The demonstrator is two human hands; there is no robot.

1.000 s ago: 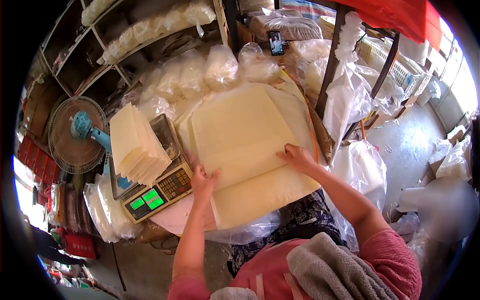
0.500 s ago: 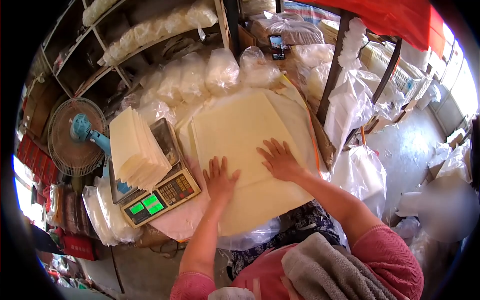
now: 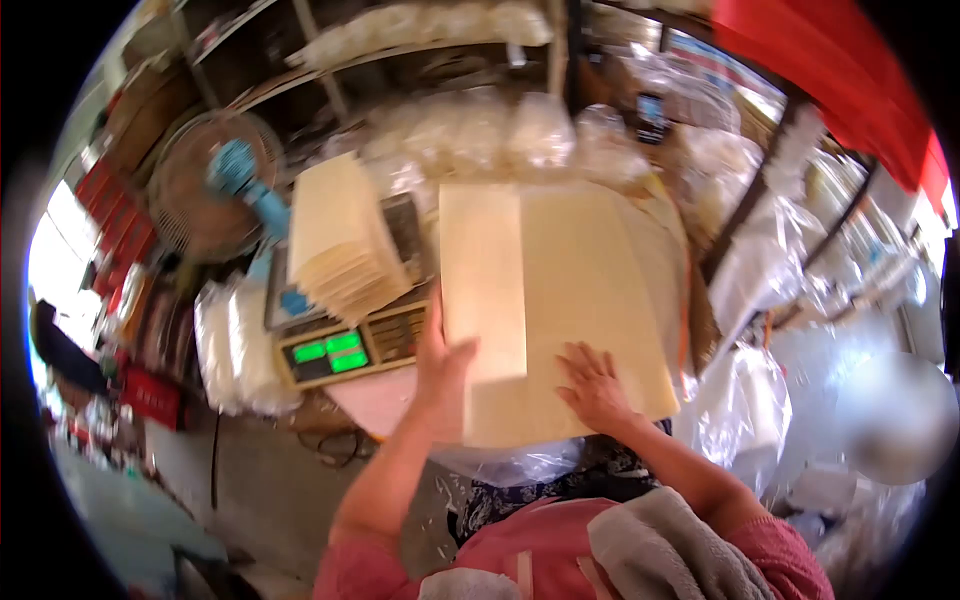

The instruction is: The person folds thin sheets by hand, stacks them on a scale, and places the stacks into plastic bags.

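Fan: the blue desk fan with the wire cage [image 3: 215,185] sits far left. It only looks moved because my head swung.
Scale: the grey weighing scale with the green display [image 3: 345,350] carries the same fanned stack of folded cream sheets [image 3: 340,240], nothing added.
Left hand: my left hand [image 3: 440,375] was lying flat half a second ago. Now it's closed on the left edge of the pale-yellow thin sheet [image 3: 590,290]. The thumb's on top and the fingers are probably tucked under, but it's too blurry to swear to.
Fold: that edge has come up and over, so a narrow doubled strip [image 3: 485,280] lies along the sheet's left side. The sheet itself hasn't left the table pile.
Right hand: my right hand [image 3: 595,385] has slid toward the near edge, open, palm down, pinning the sheet.
Meaning: I'd say the smoothing is done and the first fold is in.
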